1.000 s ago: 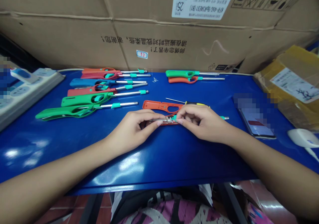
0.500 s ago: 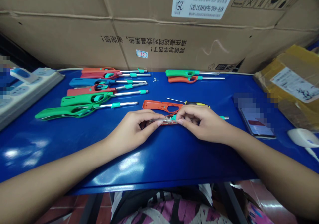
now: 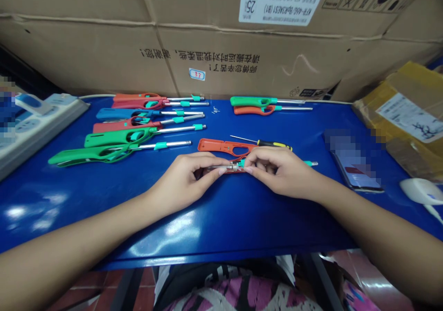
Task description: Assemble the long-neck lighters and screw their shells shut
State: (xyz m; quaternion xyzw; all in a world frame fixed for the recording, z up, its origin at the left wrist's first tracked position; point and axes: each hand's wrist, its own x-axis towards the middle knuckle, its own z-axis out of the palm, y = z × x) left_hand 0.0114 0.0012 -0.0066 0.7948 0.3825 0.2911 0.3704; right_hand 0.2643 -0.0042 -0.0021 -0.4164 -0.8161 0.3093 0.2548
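— Hands first. State?
— Both are closed in fingertip pinches, almost meeting at mid-counter [image 3: 224, 218]. The left hand [image 3: 183, 179] pinches a small metal fitting [image 3: 232, 166]. The right hand [image 3: 280, 170] grips the teal collar [image 3: 241, 163] just at 3 o'clock of it.
— What do the parts belong to?
— An opened lighter [image 3: 231, 170], lying flat on the counter under the fingers and mostly hidden by them.
— Axis and heading?
— Its long axis runs 9 to 3 o'clock, and the metal nozzle [image 3: 310, 164] pokes out past the right hand toward 3. The handle end is under the left hand, so I cannot see it.
— How should the fit be handled?
— My judgement: keep the body flat on the counter, line fitting and collar up along that same axis, and press in gently. I cannot tell whether the fitting is seated.
— Nearby?
— An orange shell half [image 3: 221, 146] lies just at 12 o'clock of the hands. A screwdriver [image 3: 273, 143] sits at 1 o'clock, shaft pointing toward 9. A row of lighters [image 3: 121, 138] lies at 10 o'clock, nozzles toward 3.
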